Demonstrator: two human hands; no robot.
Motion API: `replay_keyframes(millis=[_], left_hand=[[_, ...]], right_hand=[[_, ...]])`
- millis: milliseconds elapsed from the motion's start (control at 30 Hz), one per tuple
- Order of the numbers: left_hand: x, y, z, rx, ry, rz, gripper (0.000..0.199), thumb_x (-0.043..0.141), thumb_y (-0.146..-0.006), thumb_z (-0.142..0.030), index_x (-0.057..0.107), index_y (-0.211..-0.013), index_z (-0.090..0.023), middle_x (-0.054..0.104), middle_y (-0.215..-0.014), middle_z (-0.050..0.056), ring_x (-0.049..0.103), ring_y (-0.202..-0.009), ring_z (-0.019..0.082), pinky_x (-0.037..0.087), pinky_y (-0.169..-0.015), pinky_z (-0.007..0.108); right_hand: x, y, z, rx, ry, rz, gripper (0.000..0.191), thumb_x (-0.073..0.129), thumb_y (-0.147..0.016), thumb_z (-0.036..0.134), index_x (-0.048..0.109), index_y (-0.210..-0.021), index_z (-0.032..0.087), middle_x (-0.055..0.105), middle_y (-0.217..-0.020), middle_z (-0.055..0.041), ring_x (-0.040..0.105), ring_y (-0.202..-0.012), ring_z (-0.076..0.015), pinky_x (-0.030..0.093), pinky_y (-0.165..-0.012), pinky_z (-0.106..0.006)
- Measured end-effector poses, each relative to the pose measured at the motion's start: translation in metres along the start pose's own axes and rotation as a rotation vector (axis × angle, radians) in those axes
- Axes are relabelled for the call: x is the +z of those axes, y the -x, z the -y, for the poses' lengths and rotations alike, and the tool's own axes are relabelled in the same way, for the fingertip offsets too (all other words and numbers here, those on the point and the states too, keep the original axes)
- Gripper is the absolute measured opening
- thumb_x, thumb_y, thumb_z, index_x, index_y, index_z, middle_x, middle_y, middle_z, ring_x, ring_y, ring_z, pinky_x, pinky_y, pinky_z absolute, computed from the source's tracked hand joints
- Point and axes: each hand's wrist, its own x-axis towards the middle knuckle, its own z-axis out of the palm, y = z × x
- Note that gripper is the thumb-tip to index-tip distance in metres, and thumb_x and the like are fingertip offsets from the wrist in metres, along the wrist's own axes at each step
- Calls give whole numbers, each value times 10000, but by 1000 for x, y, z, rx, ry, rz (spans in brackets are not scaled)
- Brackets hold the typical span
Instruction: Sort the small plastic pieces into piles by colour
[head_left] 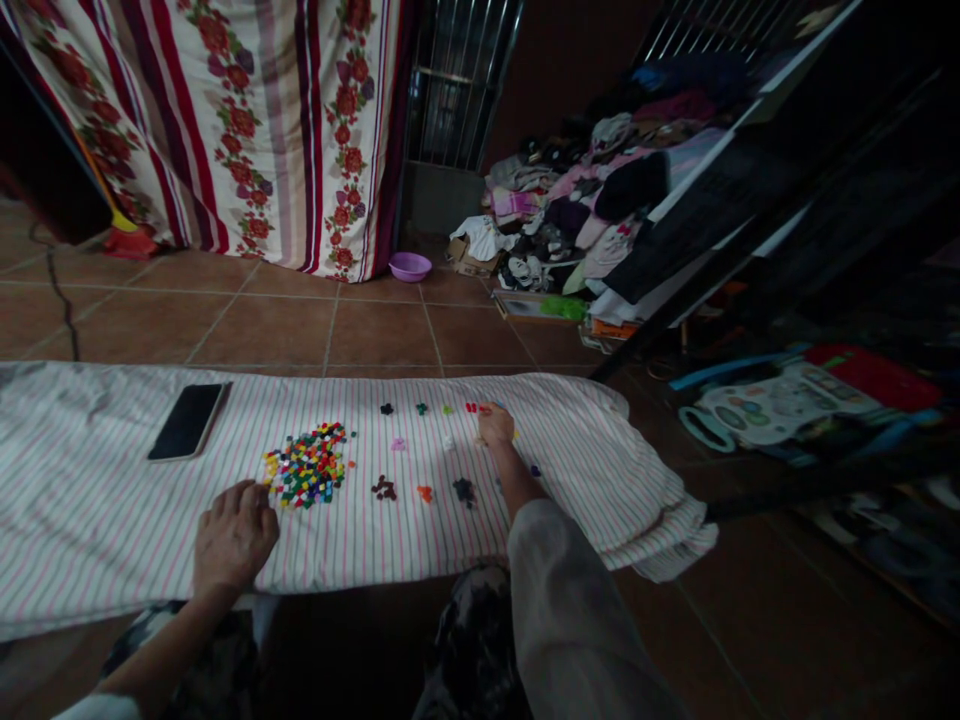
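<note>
A mixed pile of small coloured pieces (307, 465), like tiny cubes or beads, lies on the striped cloth. Beside its near left edge my left hand (236, 535) rests on the cloth, palm down, fingers loosely bent and holding nothing visible. My right hand (496, 427) reaches to the far side, its fingers pinched together at a few red pieces (472, 407); whatever is between the fingertips is hidden. Small sorted groups lie around it: green pieces (422, 408), black pieces (387, 409), pink pieces (398, 444), brown pieces (385, 488), orange pieces (425, 493) and dark grey pieces (464, 491).
A phone (189, 422) lies on the cloth at left. Beyond the covered surface are a tiled floor, a floral curtain (277, 130), a purple basin (410, 266) and a heap of clothes (577, 200). A dark frame (675, 310) and a colourful toy (780, 400) stand at right.
</note>
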Motion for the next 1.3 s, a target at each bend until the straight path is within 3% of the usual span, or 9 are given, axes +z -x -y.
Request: replay_keyframes(millis=[267,533,900,1100,1300], left_hand=[[3,0,2,23,-10,-16,254,407,-862,-248,580,-1024,-157,623,-1119,130,552,-986,280,404,-770,397],[4,0,3,22,-12,-12,255,401,-869,-249,579,-1027,-157,617,-1121,130,554,-992,278,397,-759,386],[1,-1,1,-20,23,15,254,420,-850,-239,588,-1021,-155,623,-1124,135,551,-1001,283,396,-772,400],[0,-1,2,-14,33,10,245,428,-854,-228,596,-1014,-151,625,-1111,132,545,-1017,281,391,-788,393],[-2,0,1,-28,59,10,243,433,-849,-216,599,-1011,-145,620,-1092,141,532,-1010,282,391,-800,405]], right_hand=[[9,-9,1,32,12,61,325,484,-774,150,750,-957,187,739,-791,-48,690,-712,-186,545,-663,-277],[0,0,11,1,-7,24,289,534,-762,157,769,-918,219,750,-858,-49,697,-863,-189,513,-783,-243],[-10,9,18,-56,16,1,343,467,-777,126,735,-973,211,734,-904,-43,668,-891,-179,494,-842,-268],[-8,39,52,-226,-30,-33,356,451,-777,121,718,-1009,157,701,-1012,-95,622,-988,-215,469,-927,-324],[21,105,103,-466,-238,154,337,463,-798,147,711,-1020,203,686,-1008,-68,627,-929,-189,493,-884,-300]])
